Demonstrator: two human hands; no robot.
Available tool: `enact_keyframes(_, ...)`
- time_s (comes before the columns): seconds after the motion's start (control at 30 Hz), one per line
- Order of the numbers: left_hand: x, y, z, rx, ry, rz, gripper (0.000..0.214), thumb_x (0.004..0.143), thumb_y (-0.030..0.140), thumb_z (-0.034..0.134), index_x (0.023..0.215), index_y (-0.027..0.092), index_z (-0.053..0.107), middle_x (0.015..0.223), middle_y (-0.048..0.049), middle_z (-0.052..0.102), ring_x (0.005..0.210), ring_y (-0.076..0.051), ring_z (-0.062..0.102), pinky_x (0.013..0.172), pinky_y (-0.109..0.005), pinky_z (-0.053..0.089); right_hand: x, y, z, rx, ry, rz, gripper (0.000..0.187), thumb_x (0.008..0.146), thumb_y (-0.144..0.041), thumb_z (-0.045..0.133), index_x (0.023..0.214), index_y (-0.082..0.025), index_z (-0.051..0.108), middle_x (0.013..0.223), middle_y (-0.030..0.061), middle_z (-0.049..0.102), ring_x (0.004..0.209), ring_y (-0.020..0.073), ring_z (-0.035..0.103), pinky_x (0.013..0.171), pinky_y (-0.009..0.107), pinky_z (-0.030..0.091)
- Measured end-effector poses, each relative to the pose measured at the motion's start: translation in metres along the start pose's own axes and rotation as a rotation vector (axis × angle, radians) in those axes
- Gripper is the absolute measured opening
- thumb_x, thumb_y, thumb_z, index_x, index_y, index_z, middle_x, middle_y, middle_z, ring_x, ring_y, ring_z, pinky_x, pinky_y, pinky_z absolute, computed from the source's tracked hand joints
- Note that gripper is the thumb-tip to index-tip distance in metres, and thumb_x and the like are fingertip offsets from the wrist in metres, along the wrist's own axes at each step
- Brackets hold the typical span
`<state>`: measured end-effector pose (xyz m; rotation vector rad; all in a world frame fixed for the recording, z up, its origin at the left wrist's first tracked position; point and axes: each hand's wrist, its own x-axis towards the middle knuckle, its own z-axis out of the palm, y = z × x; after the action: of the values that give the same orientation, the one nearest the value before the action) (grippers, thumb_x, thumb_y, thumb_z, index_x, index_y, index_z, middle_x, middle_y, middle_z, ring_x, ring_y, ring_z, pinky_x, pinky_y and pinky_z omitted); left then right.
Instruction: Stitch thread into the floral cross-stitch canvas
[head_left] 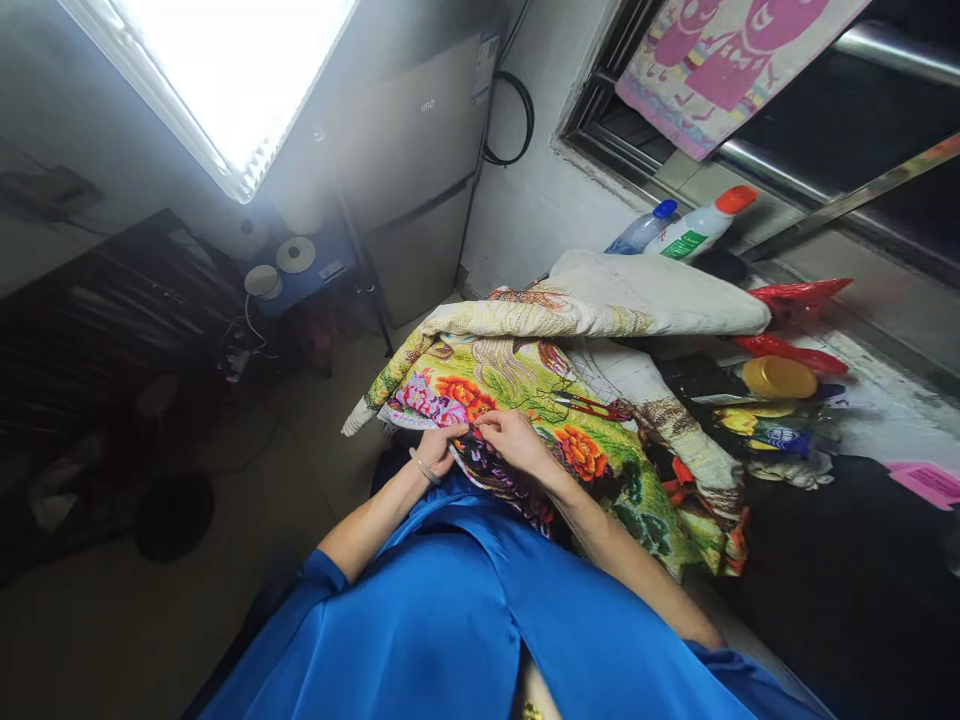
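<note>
A large embroidered cloth (499,372) with bright flowers on a yellow-green ground lies across my lap, its far part rolled up. My left hand (441,448), with a bangle at the wrist, is closed on the near edge of this cloth, fingers partly beneath it. Just right of it, my right hand (511,438) is pinched close to the cloth's surface among the orange and pink flowers. Whatever sits between those fingertips is too small to make out. Small red-handled scissors (592,405) rest on the cloth beyond my right hand.
A bright lamp (225,80) hangs at upper left, with a fridge (420,150) behind. On the right ledge stand a white bottle with an orange cap (701,225), a blue-capped bottle (641,228), a yellow-lidded jar (780,378) and red plastic bags (802,300).
</note>
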<state>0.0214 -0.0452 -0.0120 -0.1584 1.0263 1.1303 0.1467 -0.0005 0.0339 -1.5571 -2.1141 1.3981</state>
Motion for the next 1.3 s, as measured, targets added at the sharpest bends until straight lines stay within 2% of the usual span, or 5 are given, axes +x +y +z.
enact_keyframes(0.43, 0.002, -0.001, -0.001, -0.002, -0.003, 0.004, 0.025, 0.042, 0.005, 0.077, 0.057, 0.015, 0.059, 0.058, -0.0039, 0.067, 0.086, -0.027, 0.067, 0.087, -0.038, 0.047, 0.002, -0.001, 0.004, -0.007, 0.017, 0.046, 0.024, 0.072, -0.016, 0.047, 0.072, -0.014, 0.071, 0.043, -0.0014, 0.057, 0.042, 0.0122, 0.051, 0.049, 0.022, 0.038)
enact_keyframes(0.67, 0.003, -0.002, -0.002, 0.001, -0.001, -0.001, 0.022, 0.045, 0.006, 0.077, 0.057, 0.015, 0.060, 0.059, -0.0038, 0.067, 0.084, -0.025, 0.067, 0.087, -0.037, 0.047, 0.003, 0.004, 0.001, -0.019, 0.006, 0.007, 0.027, 0.073, -0.017, 0.045, 0.076, -0.014, 0.072, 0.047, -0.0004, 0.060, 0.044, 0.0126, 0.052, 0.051, 0.023, 0.041)
enact_keyframes(0.83, 0.002, 0.000, -0.002, 0.003, 0.000, -0.046, 0.017, 0.046, 0.006, 0.075, 0.052, 0.014, 0.061, 0.052, -0.0039, 0.064, 0.079, -0.025, 0.067, 0.086, -0.038, 0.047, 0.002, 0.011, 0.005, 0.141, 0.011, 0.038, 0.026, 0.074, -0.019, 0.045, 0.082, -0.014, 0.070, 0.045, -0.0027, 0.056, 0.042, 0.0116, 0.051, 0.047, 0.022, 0.042)
enact_keyframes(1.0, -0.005, 0.005, 0.003, 0.025, 0.020, -0.026, 0.020, 0.046, 0.004, 0.075, 0.051, 0.016, 0.060, 0.047, -0.0002, 0.061, 0.068, -0.021, 0.066, 0.082, -0.034, 0.049, 0.006, 0.013, 0.006, 0.382, 0.125, 0.155, 0.026, 0.076, -0.027, 0.047, 0.089, -0.015, 0.064, 0.050, -0.0038, 0.056, 0.038, 0.0096, 0.049, 0.039, 0.020, 0.042)
enact_keyframes(1.3, -0.005, 0.010, 0.002, 0.077, 0.011, -0.048, 0.022, 0.046, 0.003, 0.076, 0.059, 0.015, 0.062, 0.060, -0.0049, 0.069, 0.084, -0.026, 0.067, 0.089, -0.039, 0.048, 0.021, 0.007, 0.004, 0.583, 0.191, 0.195, 0.015, 0.073, -0.028, 0.057, 0.081, -0.016, 0.059, 0.049, -0.0055, 0.055, 0.037, 0.0077, 0.051, 0.036, 0.018, 0.043)
